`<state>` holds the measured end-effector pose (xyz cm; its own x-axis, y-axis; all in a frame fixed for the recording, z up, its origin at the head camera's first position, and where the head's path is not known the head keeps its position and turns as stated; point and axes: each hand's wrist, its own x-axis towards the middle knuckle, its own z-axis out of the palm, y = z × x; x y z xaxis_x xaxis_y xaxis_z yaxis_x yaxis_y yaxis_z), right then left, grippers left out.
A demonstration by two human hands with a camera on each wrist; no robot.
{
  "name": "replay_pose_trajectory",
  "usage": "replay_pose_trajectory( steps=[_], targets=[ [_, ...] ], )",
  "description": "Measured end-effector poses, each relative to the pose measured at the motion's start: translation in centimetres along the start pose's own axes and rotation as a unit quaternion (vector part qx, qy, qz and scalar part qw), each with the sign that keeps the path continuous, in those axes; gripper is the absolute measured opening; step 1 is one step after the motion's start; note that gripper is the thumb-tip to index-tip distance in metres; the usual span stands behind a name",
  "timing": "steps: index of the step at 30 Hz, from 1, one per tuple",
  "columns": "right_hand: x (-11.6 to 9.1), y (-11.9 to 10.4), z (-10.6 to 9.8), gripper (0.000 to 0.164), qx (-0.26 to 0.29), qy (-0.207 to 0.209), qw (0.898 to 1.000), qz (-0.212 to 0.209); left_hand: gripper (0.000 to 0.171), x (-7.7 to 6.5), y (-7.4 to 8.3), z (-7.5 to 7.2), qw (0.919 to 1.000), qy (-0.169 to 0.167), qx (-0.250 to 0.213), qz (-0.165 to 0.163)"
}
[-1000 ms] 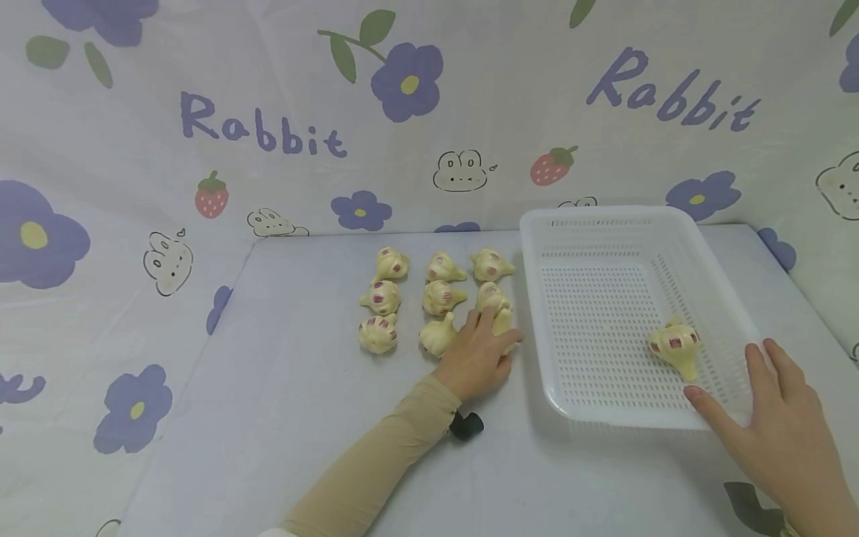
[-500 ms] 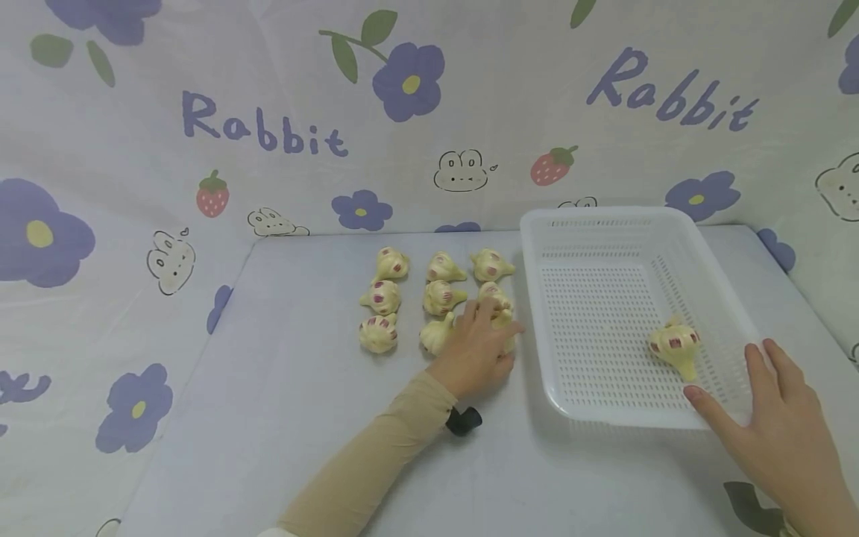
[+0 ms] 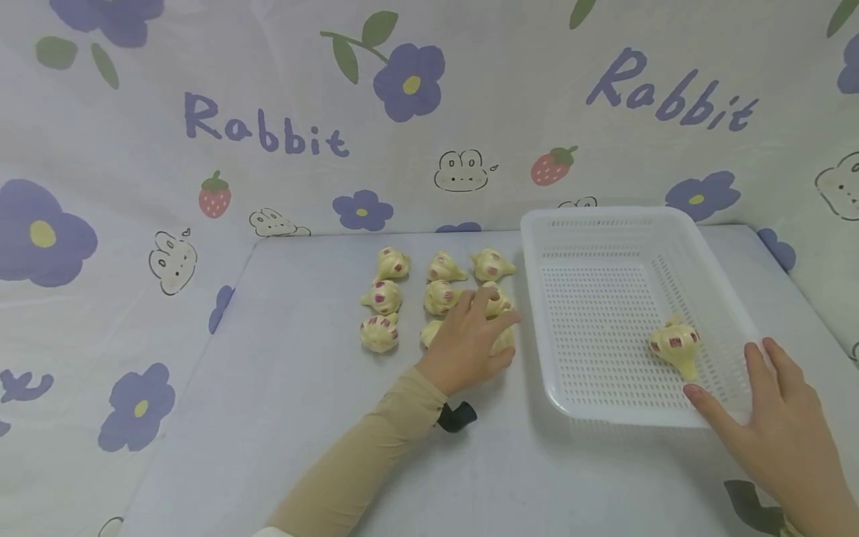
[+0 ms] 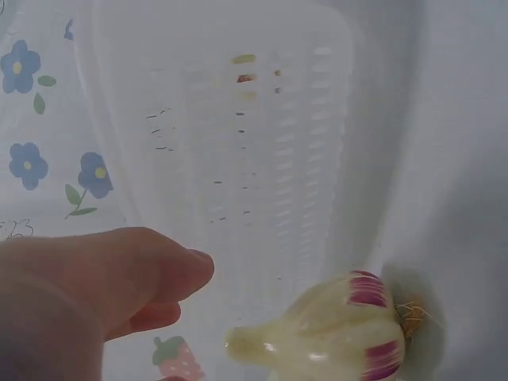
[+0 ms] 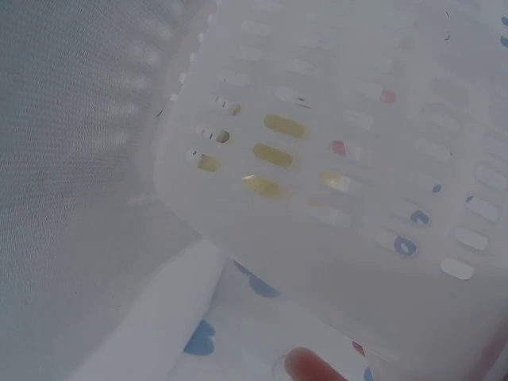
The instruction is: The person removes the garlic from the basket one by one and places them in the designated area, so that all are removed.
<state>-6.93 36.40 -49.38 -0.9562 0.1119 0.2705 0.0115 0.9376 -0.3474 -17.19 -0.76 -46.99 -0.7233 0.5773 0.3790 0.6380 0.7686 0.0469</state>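
Observation:
My left hand [image 3: 463, 343] is over the right column of garlic bulbs, its fingertips beside the middle bulb [image 3: 496, 300]. Under the thumb side lies the nearest bulb of that column [image 3: 505, 341], partly covered. In the left wrist view this garlic bulb [image 4: 337, 333] shows its purple patches, apart from the thumb [image 4: 171, 266]. Nothing visible is held there. With fairly straight fingers, my right hand [image 3: 781, 425] rests at the near right corner of a white perforated plastic basket [image 3: 553, 395]. One garlic bulb [image 3: 675, 344] lies inside the basket.
Other garlic bulbs sit in rows left of the basket, including one at the near left [image 3: 379, 333] and one at the far left [image 3: 392, 263]. A printed cloth backdrop [image 3: 403, 171] rises behind the white table [image 3: 282, 388].
My left hand has shifted slightly left and away from me, from the nearest right-column bulb toward the middle one. My right hand and the basket have stayed still.

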Motion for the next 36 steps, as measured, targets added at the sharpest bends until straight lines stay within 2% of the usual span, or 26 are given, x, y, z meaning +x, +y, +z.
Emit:
replay_pose_trajectory(
  steps=[7, 12, 20, 25, 36],
  targets=[
    [0.3, 0.0, -0.1, 0.106, -0.001, 0.010, 1.000, -0.008, 0.039, 1.0, 0.4, -2.0, 0.9987, 0.024, -0.043, 0.014],
    [0.3, 0.1, -0.1, 0.106, -0.001, 0.010, 1.000, -0.011, 0.041, 1.9, 1.2, -3.6, 0.9956, 0.027, -0.078, 0.043],
    [0.3, 0.2, -0.1, 0.108, 0.000, 0.004, 1.000, -0.005, 0.043, 3.8, 2.9, -5.0, 0.9941, 0.016, -0.062, 0.087],
    [0.4, 0.3, 0.0, 0.107, 0.003, 0.006, 1.000, -0.008, 0.047, 5.0, 3.8, -5.1, 0.9920, -0.002, -0.062, 0.110],
    [0.5, -0.5, -0.5, 0.106, -0.009, 0.005, 1.000, -0.008, 0.058, 7.9, 7.0, -4.6, 0.9892, -0.087, -0.039, 0.112]
  ],
)
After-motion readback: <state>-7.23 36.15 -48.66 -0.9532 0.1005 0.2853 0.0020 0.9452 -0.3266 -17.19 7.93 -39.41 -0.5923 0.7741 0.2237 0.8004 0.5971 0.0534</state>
